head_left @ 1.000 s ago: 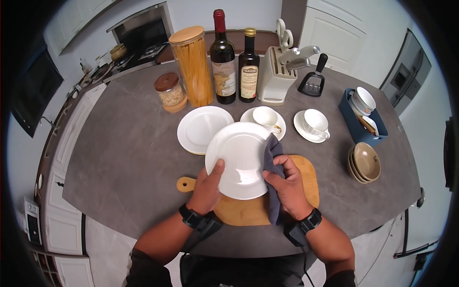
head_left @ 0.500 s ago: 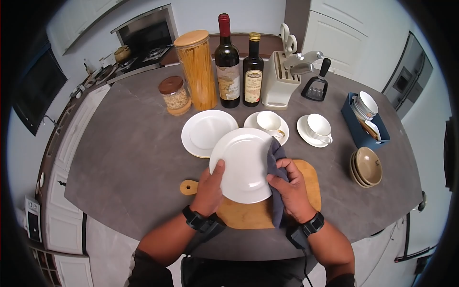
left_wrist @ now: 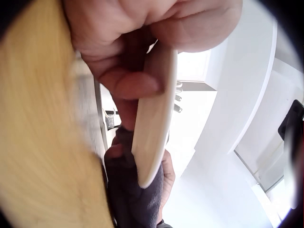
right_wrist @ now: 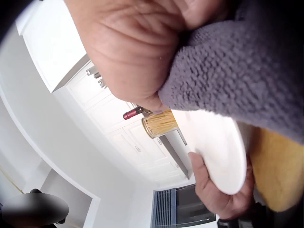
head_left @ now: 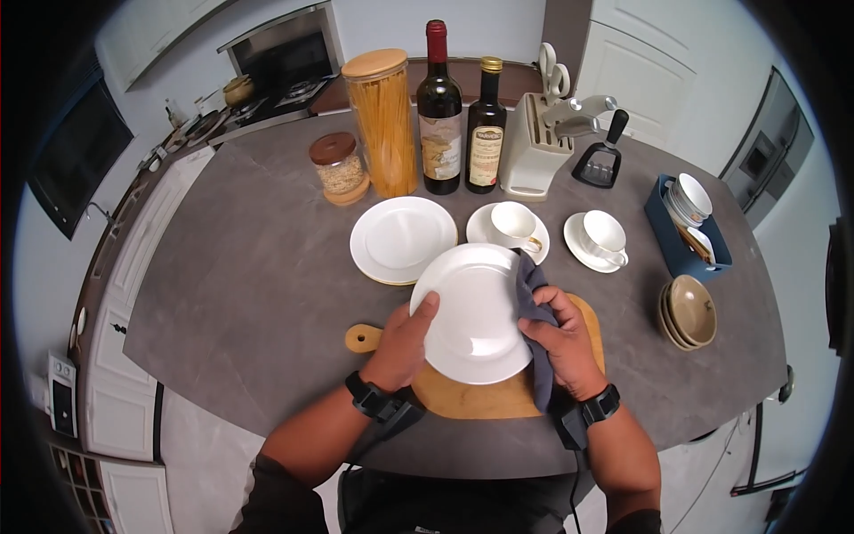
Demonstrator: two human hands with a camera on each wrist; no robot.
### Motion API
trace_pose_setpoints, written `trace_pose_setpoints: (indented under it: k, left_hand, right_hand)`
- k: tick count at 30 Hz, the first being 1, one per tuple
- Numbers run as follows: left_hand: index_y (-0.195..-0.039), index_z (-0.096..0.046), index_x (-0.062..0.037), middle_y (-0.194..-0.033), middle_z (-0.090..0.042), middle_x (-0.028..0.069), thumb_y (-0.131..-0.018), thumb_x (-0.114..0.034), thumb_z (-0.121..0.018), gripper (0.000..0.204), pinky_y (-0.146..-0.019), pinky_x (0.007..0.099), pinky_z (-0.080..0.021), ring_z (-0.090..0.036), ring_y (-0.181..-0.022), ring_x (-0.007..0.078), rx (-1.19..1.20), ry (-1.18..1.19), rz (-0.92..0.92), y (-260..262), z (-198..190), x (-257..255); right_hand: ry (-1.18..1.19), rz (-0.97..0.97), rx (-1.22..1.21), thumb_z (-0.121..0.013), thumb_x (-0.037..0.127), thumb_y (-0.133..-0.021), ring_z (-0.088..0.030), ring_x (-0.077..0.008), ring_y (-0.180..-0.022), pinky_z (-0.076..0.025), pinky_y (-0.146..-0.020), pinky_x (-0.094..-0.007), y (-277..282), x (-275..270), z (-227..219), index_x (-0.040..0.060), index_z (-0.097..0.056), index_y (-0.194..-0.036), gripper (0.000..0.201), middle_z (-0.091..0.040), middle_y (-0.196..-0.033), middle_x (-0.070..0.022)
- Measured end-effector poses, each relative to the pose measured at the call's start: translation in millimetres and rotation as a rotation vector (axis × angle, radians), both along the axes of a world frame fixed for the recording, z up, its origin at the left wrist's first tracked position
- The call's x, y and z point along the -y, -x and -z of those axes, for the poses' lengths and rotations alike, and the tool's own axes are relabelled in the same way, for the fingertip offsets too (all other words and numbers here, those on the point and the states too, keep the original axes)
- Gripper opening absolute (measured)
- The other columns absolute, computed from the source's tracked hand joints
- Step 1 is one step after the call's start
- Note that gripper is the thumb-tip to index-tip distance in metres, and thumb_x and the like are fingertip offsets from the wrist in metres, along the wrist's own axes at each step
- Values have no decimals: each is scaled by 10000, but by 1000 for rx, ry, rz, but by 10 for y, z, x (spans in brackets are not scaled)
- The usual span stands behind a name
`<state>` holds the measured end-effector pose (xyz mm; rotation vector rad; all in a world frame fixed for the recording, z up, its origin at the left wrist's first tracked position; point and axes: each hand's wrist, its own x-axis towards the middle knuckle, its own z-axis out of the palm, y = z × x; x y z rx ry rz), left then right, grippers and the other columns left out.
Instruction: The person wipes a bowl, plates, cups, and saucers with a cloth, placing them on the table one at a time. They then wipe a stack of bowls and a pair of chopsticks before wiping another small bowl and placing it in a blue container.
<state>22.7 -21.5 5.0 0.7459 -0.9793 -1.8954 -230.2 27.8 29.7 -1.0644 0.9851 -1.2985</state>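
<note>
A white plate (head_left: 476, 316) is held up over the wooden cutting board (head_left: 476, 398), tilted toward the head camera. My left hand (head_left: 402, 343) grips its left edge, thumb on the upper face and fingers curled beneath, as the left wrist view shows. A dark grey cloth (head_left: 537, 356) is folded over the right rim. My right hand (head_left: 569, 343) pinches plate and cloth together there, thumb on top. In the right wrist view the textured cloth (right_wrist: 237, 71) covers much of the frame, with the plate (right_wrist: 213, 147) beyond it.
Behind are a stacked white plate (head_left: 402, 238) and two cups on saucers, one cup (head_left: 513, 224) close to the held plate. Farther back stand a pasta jar (head_left: 382, 125), bottles and a knife block (head_left: 536, 151). Brown bowls (head_left: 692, 311) and a blue bin (head_left: 685, 240) are at right.
The whole scene, hands and plate included, has shifted right in the head view as the camera turned. Both hands keep their hold on the plate and cloth, with little visible change between them.
</note>
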Motion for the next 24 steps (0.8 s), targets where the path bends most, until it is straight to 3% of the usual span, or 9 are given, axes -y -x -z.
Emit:
trace_pose_setpoints:
  k: [5, 8, 12, 14, 16, 21, 24]
  left_hand:
    - [-1554, -440, 24, -1503, -595, 164, -1149, -418, -519, 604, -1120, 394, -533, -624, -1347, 234, -124, 48, -153, 87, 43, -37]
    - [-1570, -421, 17, -1506, -592, 160, -1145, -428, -523, 624, -1128, 396, -526, -613, -1359, 236, -85, 58, -171, 70, 53, -50]
    - [-1577, -433, 13, -1488, -609, 142, -1139, -446, -537, 643, -1115, 376, -518, -624, -1328, 215, -124, 1, 79, -41, -118, 1]
    - [-1571, -454, 17, -1466, -628, 125, -1134, -466, -545, 658, -1096, 352, -515, -633, -1298, 190, -134, -29, 162, -62, -134, 13]
    - [-1555, -476, 17, -1453, -638, 125, -1126, -472, -561, 656, -1085, 358, -523, -646, -1281, 194, 8, -28, 70, -50, -86, 12]
    - [-1567, -442, 22, -1469, -624, 163, -1141, -419, -539, 621, -1108, 402, -542, -645, -1319, 239, -79, 23, -65, 56, 24, -10]
    - [-1570, -437, 20, -1463, -628, 160, -1142, -420, -536, 622, -1110, 401, -540, -647, -1315, 239, -84, 38, -122, 49, 39, -20]
  right_hand:
    - [22, 91, 183, -727, -77, -945, -601, -35, -967, -494, -872, -209, -251, -76, 7, 95, -629, -1150, 285, -667, -1106, 46]
    - [26, 69, 90, -733, -75, -941, -590, -24, -967, -495, -865, -211, -152, -75, 1, 96, -625, -1134, 280, -656, -1079, 57]
    - [56, -51, -129, -737, -80, -925, -587, -24, -977, -501, -877, -222, 156, 14, -5, 98, -622, -1129, 294, -651, -1076, 60]
    - [42, -80, -109, -735, -84, -921, -591, -29, -984, -503, -881, -226, 181, 22, 1, 99, -624, -1132, 301, -652, -1084, 57]
    - [29, -109, -88, -732, -89, -916, -595, -34, -991, -504, -885, -229, 142, 21, -18, 100, -626, -1135, 308, -652, -1093, 54]
    - [6, 50, 128, -722, -82, -934, -587, -33, -969, -491, -873, -216, -140, -56, -20, 106, -624, -1152, 304, -647, -1091, 49]
    - [15, 53, 108, -725, -71, -940, -575, -26, -966, -475, -878, -204, -175, -75, -14, 104, -620, -1155, 297, -644, -1094, 52]
